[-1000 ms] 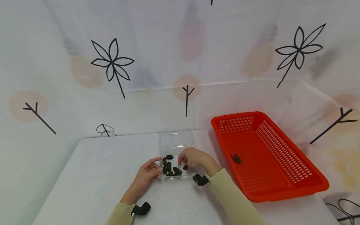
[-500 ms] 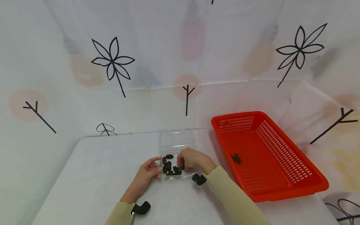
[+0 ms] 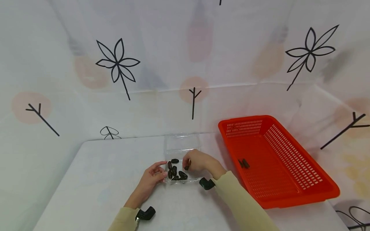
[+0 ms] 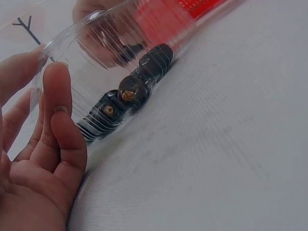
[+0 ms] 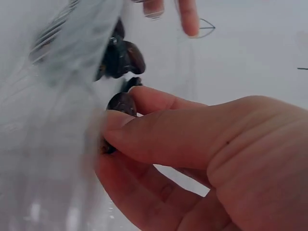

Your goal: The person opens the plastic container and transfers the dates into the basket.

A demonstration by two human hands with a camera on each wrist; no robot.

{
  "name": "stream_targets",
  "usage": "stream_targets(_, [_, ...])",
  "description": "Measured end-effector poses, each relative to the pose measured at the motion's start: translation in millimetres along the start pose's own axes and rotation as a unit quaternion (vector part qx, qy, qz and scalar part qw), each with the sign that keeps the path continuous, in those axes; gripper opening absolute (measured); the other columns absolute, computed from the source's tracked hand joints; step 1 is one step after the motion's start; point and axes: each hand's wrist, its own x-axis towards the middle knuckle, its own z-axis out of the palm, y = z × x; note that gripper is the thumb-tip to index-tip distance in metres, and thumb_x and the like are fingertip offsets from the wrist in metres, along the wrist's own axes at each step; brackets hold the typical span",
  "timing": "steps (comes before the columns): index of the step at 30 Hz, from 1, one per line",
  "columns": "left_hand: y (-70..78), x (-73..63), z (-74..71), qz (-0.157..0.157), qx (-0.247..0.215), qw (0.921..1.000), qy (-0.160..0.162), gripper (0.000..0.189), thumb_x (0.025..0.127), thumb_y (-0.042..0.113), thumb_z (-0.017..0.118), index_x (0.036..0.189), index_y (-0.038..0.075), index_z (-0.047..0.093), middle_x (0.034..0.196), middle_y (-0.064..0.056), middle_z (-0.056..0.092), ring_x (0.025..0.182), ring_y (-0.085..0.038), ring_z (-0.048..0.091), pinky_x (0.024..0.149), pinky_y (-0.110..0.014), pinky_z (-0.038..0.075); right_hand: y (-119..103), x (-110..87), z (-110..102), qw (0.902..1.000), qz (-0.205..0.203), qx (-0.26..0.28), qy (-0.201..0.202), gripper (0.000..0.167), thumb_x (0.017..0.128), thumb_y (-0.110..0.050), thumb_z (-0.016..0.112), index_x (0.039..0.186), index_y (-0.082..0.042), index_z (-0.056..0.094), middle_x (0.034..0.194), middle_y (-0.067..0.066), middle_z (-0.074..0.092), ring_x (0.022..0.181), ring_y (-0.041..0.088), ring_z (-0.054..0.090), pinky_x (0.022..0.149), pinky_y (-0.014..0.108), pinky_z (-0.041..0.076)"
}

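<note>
A clear plastic clamshell box (image 3: 192, 180) lies on the table with its lid (image 3: 182, 141) laid back. Several dark, glossy, oval dates (image 3: 174, 170) sit in its left half; pale stem ends show on some dates (image 4: 127, 95) in the left wrist view. My left hand (image 3: 151, 177) holds the box's left side, its fingertips at the rim and wall. Over the right half of the box, my right hand (image 3: 199, 160) pinches one date (image 5: 121, 104) between thumb and fingers. Box plastic blurs part of the right wrist view.
To the right stands a red slatted basket (image 3: 297, 154), tilted relative to the table edge. Inside it lie a few small brown pieces (image 3: 245, 163). A patterned white cloth (image 3: 162, 64) hangs behind the white table (image 3: 95, 179).
My right hand closed in on the date in the box's right half, shifted it slightly left, and now raises it a little toward the back. The left hand stays put.
</note>
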Motion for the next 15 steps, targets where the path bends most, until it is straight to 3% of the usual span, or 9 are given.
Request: stream_targets(15, [-1.4,0.7,-0.8,-0.004,0.007,1.0,0.0,0.051,0.091,0.007,0.072,0.138,0.002,0.053,0.093,-0.006,0.058,0.072,-0.013,0.058,0.069,-0.026,0.052,-16,-22.4,-29,0.9946,-0.076,0.041,0.058,0.019,0.087,0.004,0.072,0.101,-0.009,0.074,0.094,-0.004,0.067,0.092,0.017,0.064,0.083,0.033,0.052])
